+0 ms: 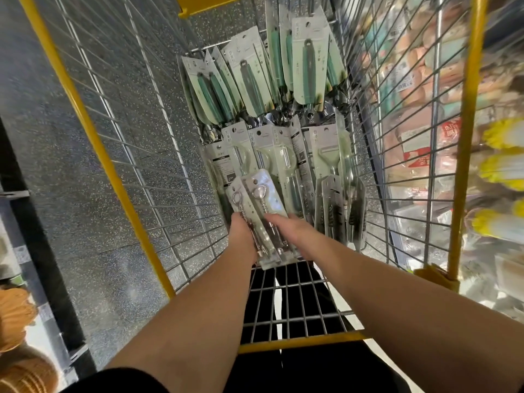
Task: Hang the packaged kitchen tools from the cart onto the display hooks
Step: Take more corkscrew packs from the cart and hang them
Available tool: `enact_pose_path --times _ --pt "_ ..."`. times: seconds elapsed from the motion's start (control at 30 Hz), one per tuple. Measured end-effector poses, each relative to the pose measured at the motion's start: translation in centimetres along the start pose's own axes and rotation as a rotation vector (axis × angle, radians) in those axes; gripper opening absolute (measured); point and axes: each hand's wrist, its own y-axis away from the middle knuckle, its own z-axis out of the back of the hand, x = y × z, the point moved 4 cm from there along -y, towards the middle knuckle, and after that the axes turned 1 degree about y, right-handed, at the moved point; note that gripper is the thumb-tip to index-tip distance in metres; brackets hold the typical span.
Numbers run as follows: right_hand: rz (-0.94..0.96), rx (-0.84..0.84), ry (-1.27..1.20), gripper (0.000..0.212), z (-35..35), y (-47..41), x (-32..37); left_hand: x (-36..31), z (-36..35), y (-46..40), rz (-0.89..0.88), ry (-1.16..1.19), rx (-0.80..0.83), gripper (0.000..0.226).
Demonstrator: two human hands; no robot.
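wire cart [119, 177] with yellow frame, seen from above. packaged kitchen tools lie in it in rows: at the far end, cards with dark green-handled tools [249, 80], fanned and overlapping; in the middle, pale green peelers [326, 160] on cards; along the right wall near the middle, narrow packs with dark brush-like tools [337, 211], stood on edge.

near end of the cart: both hands on a small stack of clear packs with metal corkscrew-type tools [261, 199]. left hand [242, 236] holds the stack's left edge, fingers curled under it out of sight. right hand [289, 231] grips the right edge, thumb lying across the top pack. stack is tilted, its far end up over the peeler row; whether its near end rests on the cart floor, cannot tell.

floor [71, 137] under the cart is dark speckled stone-look. right of the cart, blurred shelf goods [425, 80] with yellow items at the edge. bottom left, woven baskets [17, 319] on a shelf. display hooks not seen.
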Motion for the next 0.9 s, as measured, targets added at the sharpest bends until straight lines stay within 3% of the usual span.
enact_pose_path --times 0.2,0.43,0.57,0.67,0.73,0.83,0.9 --pt "0.305 -0.027 0.402 0.047 -0.1 3.6 2.9 -0.8 -0.4 3.2 -0.034 -0.009 0.128 0.064" --pt "0.364 0.013 0.335 0.008 3.2 5.5 3.6 -1.4 0.0 5.6 -0.042 -0.106 0.212 0.060" --pt "0.301 0.059 0.235 0.044 4.6 6.9 3.7 -2.0 0.2 7.3 -0.043 -0.276 0.269 0.058" --pt "0.297 0.116 0.147 0.039 5.6 8.5 3.7 -2.6 0.4 8.4 -0.053 -0.344 0.271 0.066" --pt "0.302 0.109 0.132 0.049 6.2 9.8 3.9 -2.8 0.5 9.1 -0.052 -0.339 0.292 0.071" --pt "0.289 0.090 0.100 0.067 6.5 10.6 4.2 -3.4 0.4 10.1 -0.052 -0.302 0.366 0.058" --pt "0.279 0.100 0.078 0.065 6.5 11.8 4.6 -3.7 0.1 11.2 -0.071 -0.303 0.405 0.053"
